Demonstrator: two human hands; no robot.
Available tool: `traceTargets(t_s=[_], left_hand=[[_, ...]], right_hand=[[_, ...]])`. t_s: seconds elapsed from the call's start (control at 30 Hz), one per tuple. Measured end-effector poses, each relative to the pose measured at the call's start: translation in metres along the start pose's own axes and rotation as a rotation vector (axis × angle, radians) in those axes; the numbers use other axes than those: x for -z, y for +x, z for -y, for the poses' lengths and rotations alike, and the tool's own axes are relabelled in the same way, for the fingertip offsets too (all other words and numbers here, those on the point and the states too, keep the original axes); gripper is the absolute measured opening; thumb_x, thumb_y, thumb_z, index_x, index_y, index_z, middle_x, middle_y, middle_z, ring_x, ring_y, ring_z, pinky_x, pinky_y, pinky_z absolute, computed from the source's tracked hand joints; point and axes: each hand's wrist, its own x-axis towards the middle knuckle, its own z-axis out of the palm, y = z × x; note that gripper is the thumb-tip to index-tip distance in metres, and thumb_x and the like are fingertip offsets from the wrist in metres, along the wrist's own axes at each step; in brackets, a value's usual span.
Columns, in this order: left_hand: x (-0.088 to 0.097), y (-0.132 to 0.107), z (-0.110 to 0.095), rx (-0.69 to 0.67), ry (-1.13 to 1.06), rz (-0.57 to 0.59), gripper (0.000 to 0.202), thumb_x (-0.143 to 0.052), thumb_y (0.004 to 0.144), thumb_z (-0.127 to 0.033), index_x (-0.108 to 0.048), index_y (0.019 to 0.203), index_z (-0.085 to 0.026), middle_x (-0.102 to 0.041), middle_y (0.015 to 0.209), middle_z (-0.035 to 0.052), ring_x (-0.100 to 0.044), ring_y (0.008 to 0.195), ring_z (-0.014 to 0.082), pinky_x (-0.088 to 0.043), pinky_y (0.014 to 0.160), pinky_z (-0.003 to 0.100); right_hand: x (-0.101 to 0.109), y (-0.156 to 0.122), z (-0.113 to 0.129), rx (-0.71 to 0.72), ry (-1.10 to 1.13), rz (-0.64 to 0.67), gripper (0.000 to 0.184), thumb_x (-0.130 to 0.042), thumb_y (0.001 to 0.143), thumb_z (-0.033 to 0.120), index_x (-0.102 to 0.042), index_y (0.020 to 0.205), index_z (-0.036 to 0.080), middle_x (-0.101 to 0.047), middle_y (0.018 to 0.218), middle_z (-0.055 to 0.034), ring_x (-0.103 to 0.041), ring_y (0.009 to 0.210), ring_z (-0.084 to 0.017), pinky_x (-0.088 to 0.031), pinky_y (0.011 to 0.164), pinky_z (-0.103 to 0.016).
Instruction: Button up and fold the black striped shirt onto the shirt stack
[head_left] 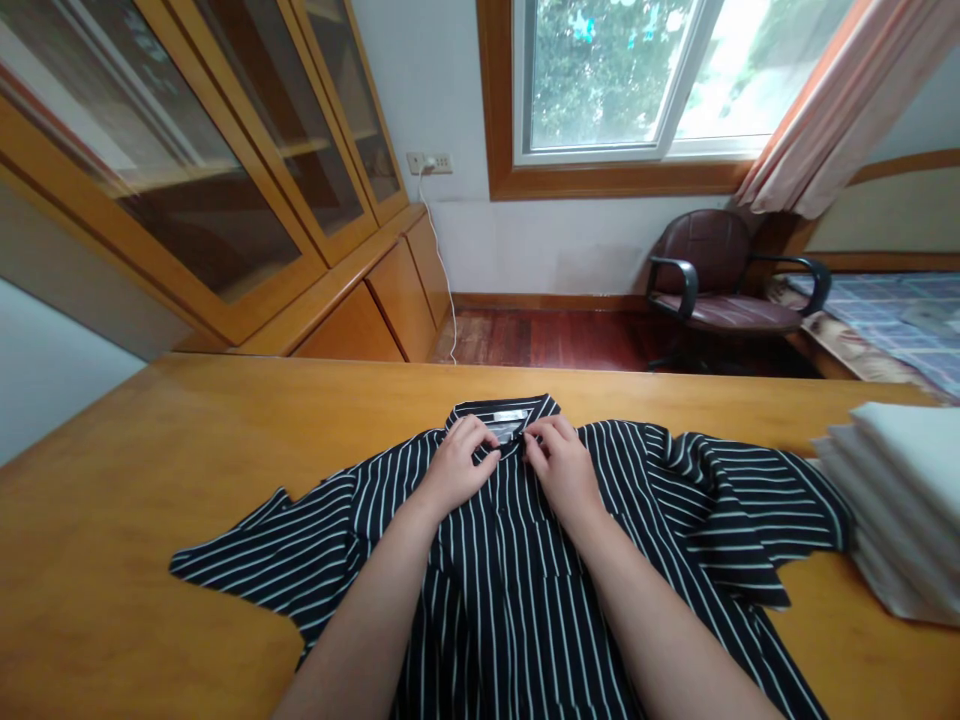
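A black shirt with thin white stripes (517,560) lies spread front-up on the wooden table (150,480), its collar pointing away from me. My left hand (456,462) pinches the left side of the collar. My right hand (559,462) pinches the right side of the collar, just beside the white label. Both hands meet at the neck opening, fingers curled onto the cloth. The short sleeves spread out to either side, the right one rumpled.
A stack of folded white cloth (900,500) sits at the table's right edge. Beyond the table are wooden cabinets with glass doors (247,170), a brown office chair (712,280) under a window, and a bed (892,320) at right.
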Motion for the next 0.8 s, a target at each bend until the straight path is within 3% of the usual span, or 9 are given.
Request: traceTargets(t_s=[0.4, 0.8], left_hand=[[0.005, 0.000, 0.002, 0.096, -0.161, 0.168, 0.004, -0.067, 0.082, -0.020, -0.063, 0.083, -0.020, -0.058, 0.088, 0.0017, -0.058, 0.085, 0.0186, -0.049, 0.078, 0.032], [0.013, 0.000, 0.001, 0.199, -0.311, 0.273, 0.012, -0.071, 0.079, -0.029, -0.063, 0.080, -0.019, -0.056, 0.087, 0.0004, -0.058, 0.081, 0.0166, -0.050, 0.076, 0.030]], right_hand=[[0.000, 0.000, 0.004, 0.067, -0.084, 0.017, 0.017, -0.048, 0.097, 0.022, -0.064, 0.094, 0.023, -0.064, 0.102, -0.0062, -0.066, 0.091, -0.019, -0.055, 0.081, -0.030], [-0.004, -0.001, 0.002, 0.116, 0.047, 0.075, 0.018, -0.051, 0.091, 0.016, -0.063, 0.102, 0.023, -0.064, 0.103, -0.0051, -0.065, 0.084, -0.016, -0.055, 0.080, -0.029]])
